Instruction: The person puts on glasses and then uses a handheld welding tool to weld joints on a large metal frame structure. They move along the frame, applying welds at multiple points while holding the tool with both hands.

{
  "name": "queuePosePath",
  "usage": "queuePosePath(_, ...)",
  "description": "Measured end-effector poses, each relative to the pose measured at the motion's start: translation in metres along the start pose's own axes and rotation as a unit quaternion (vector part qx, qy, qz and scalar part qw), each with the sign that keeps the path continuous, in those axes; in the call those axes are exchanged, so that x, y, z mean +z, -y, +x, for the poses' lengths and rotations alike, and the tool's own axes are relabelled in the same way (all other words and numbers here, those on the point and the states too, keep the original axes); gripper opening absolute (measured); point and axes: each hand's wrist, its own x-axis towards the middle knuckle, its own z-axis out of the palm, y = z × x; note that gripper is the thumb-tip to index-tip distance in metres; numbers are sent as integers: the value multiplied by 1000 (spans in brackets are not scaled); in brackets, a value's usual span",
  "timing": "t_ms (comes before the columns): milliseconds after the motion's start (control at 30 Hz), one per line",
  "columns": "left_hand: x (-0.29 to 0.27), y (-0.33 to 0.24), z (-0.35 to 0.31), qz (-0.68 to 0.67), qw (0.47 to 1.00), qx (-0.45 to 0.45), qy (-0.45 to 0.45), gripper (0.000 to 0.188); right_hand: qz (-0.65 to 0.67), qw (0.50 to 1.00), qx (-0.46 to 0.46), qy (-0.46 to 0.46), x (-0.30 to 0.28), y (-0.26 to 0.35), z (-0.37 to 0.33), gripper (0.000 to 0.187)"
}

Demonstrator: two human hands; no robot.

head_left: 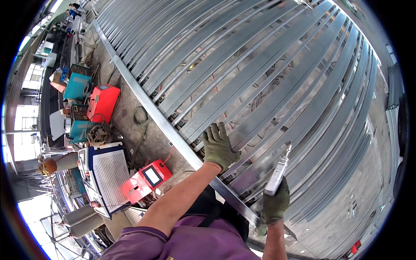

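Observation:
My left hand (219, 149), in an olive-green work glove, lies with fingers spread on a grey metal slat (201, 122), near the slat's end at the long metal edge rail (187, 152). In my right hand (276, 204), gloved in the same green, is a silver hand-held welding gun (276, 176). Its narrow nozzle points up and away, over the slats at the right. The glove wraps the rear of the gun, and the fingers are partly hidden. Many parallel slats and thinner bars run from the rail toward the far right.
Left of the rail stand a red box with a small screen (146, 180), a white-and-blue cabinet with a perforated panel (108, 173), another red machine (103, 103) and teal machines (78, 84). Cables lie on the concrete floor. More long metal profiles (392, 125) are at the far right.

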Motion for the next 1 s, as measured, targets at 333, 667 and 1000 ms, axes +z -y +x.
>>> queuePosePath(333, 30, 28, -12, -35, 996, 60, -62, 133, -194, 963, -75, 172, 24, 22, 12, 63)
queuePosePath(667, 60, 40, -14, -94, 982, 56, -154, 129, -75, 866, -464, 169, 112, 157, 133, 44)
queuePosePath(1000, 54, 44, -10, -159, 973, 60, -158, 117, -12, 827, -536, 173, 170, 145, 159, 40)
